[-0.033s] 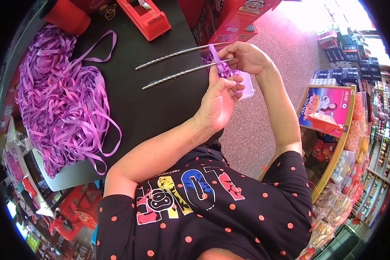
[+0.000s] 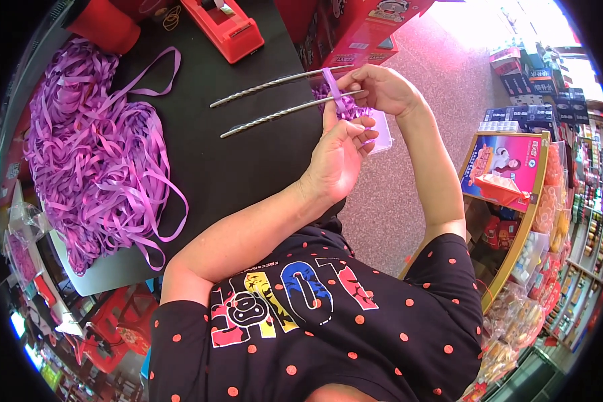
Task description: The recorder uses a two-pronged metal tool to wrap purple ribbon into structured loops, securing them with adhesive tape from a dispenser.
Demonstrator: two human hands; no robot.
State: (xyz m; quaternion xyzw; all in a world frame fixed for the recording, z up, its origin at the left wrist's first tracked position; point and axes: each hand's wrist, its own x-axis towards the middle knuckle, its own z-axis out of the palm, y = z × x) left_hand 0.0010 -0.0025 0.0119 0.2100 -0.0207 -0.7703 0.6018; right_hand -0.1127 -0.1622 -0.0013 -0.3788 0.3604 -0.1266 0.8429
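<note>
Two long, slender, spiral-twisted silver metal rods: upper rod, lower rod; carried side by side, apart at the left tips, over the black, smooth tabletop. One flat, glossy purple ribbon band: passed across both rods near their right ends.

Hands, two. Right hand: fingers drawn narrow at the rods' right ends, by which the rods appear to be held. Left hand: part-curled, forefinger raised to the band; whether anything is pinched cannot be told.

One gathered bunch of crinkled purple ribbon: seen beneath the hands, partly hidden by fingers. One large, tangled heap of flat purple ribbon: laid at the left, with slack loops spread onto the tabletop. One red plastic tape dispenser: stood at the far edge.

Risks, as judged: the band could be slid off the short right ends if tension is eased; the rods could be splayed or crossed, their left tips being unsupported; a slipped grip could send the bunch to the speckled floor; loose loops could be snagged by the rod tips if swung leftward.
</note>
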